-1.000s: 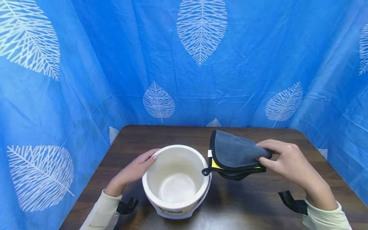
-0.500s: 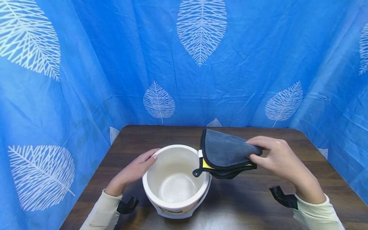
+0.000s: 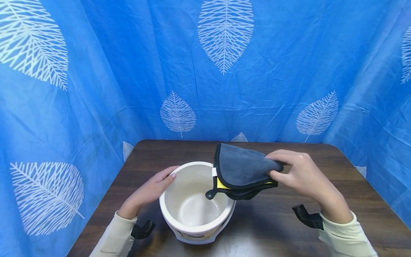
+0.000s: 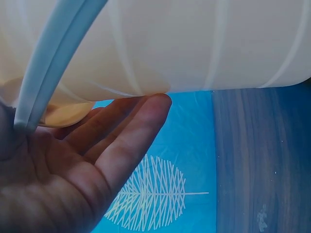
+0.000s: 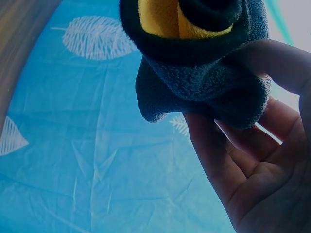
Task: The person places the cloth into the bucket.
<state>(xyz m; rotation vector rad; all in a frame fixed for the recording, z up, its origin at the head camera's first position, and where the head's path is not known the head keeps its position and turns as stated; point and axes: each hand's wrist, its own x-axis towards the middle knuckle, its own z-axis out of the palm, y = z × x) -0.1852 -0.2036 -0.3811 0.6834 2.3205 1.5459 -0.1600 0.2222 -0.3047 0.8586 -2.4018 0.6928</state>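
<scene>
My left hand (image 3: 152, 189) holds the white round pot (image 3: 173, 223) at its left rim. The thumb lies over the rim, and the fingers extend along the outer wall, seen in the left wrist view beside the ribbed pot wall (image 4: 165, 43). Pinched at its right end by my right hand (image 3: 300, 175) is a folded microfiber cloth (image 3: 240, 166), grey outside and yellow inside, with black edging. The cloth's left end, with its loop and white tag, hangs over the pot's right rim and opening. In the right wrist view, fingers and thumb grip the bunched cloth (image 5: 194, 77).
The pot stands on a dark wooden table (image 3: 273, 221). A blue curtain (image 3: 273, 71) with white leaf prints surrounds the table's back and sides. Black wrist mounts sit on the left sleeve (image 3: 112, 232) and right sleeve (image 3: 345, 235).
My right hand has moved left with the cloth, bringing the loop end from beside the pot's right rim to over its opening. The left hand and pot stay in place.
</scene>
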